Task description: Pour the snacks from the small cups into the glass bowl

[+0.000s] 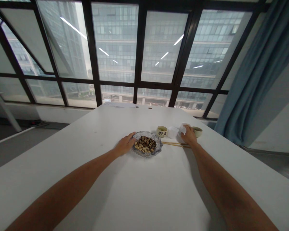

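1. a white table stands before dark-framed windows.
2. the left hand touches a glass dish of seeds at its left rim; whether it grips, i can't tell.
3. right of the dish, the right hand pinches a white item between a lettered cup and a second cup.
4. chopsticks lie just right of the dish.

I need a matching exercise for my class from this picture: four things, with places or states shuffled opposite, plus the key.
1. left hand
2. glass dish
3. chopsticks
4. curtain

A. lying on the white table, right of the dish
B. blue, hanging at the picture's right
C. at the dish's left edge
D. holding dark seeds

Pairs: 1-C, 2-D, 3-A, 4-B
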A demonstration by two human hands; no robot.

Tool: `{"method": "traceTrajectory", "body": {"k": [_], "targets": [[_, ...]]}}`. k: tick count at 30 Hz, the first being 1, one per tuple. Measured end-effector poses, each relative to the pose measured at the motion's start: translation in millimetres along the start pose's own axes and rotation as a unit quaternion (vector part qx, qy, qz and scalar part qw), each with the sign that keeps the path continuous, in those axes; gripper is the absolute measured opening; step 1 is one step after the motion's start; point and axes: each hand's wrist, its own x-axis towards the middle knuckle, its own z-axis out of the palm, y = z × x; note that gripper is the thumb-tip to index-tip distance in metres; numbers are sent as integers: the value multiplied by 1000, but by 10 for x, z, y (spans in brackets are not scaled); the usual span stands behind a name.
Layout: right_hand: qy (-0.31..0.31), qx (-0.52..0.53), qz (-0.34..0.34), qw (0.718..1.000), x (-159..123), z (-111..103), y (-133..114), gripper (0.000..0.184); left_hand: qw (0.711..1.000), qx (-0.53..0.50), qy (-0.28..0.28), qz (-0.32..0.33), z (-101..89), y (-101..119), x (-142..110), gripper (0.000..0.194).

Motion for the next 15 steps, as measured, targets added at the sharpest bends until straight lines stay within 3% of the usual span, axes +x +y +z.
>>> {"method": "traceTrajectory", "body": {"k": [10, 15], "targets": [[19, -56, 64, 996, -11, -133, -66, 45, 1000, -15, 19, 14, 36, -40, 6, 54], [47, -60, 84, 994, -16, -204, -83, 55, 1000, -2, 5, 1, 25, -25, 2, 57]]}}
